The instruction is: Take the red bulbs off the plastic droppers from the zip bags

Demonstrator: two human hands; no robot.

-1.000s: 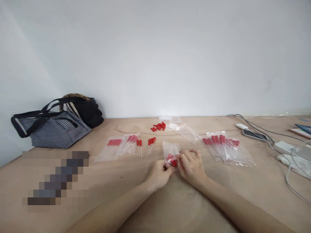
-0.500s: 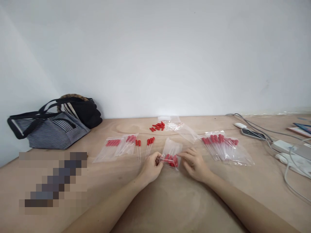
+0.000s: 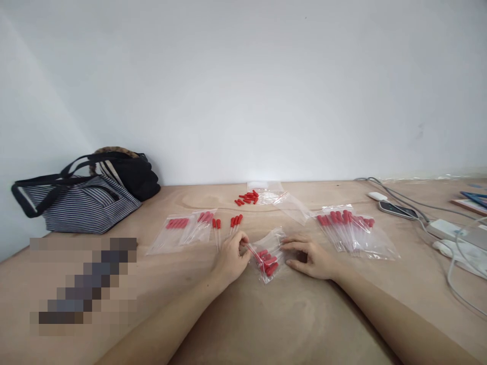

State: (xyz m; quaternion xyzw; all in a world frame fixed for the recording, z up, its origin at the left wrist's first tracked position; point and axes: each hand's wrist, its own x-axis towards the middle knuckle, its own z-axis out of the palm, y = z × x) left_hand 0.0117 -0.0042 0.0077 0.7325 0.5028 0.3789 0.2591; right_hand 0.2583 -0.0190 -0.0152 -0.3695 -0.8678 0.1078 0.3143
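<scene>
A clear zip bag [image 3: 282, 259] with several red-bulbed droppers [image 3: 269, 260] inside lies tilted on the table between my hands, its red zip line facing me. My left hand [image 3: 231, 259] pinches the bag's left corner at the zip line. At the bag's right edge is my right hand [image 3: 309, 256], its thumb and fingers apart; the fingertips touch or nearly touch the plastic. Just beyond my left hand lie a few loose droppers [image 3: 236, 221], their tips partly hidden by it. Another pair of droppers [image 3: 216, 225] is to their left.
Bagged droppers lie at left [image 3: 177, 223] and right [image 3: 340, 218]. Loose red bulbs [image 3: 247, 197] and clear glass tubes [image 3: 268, 197] are at the back. A striped bag [image 3: 91, 205] stands far left; cables [image 3: 451, 268] and a dark device [image 3: 397, 210] lie right. A pixelated patch covers the left front.
The zip bag has turned, its zip end swinging nearer to me and its far end to the right. My left hand has shifted slightly left and away from me.
</scene>
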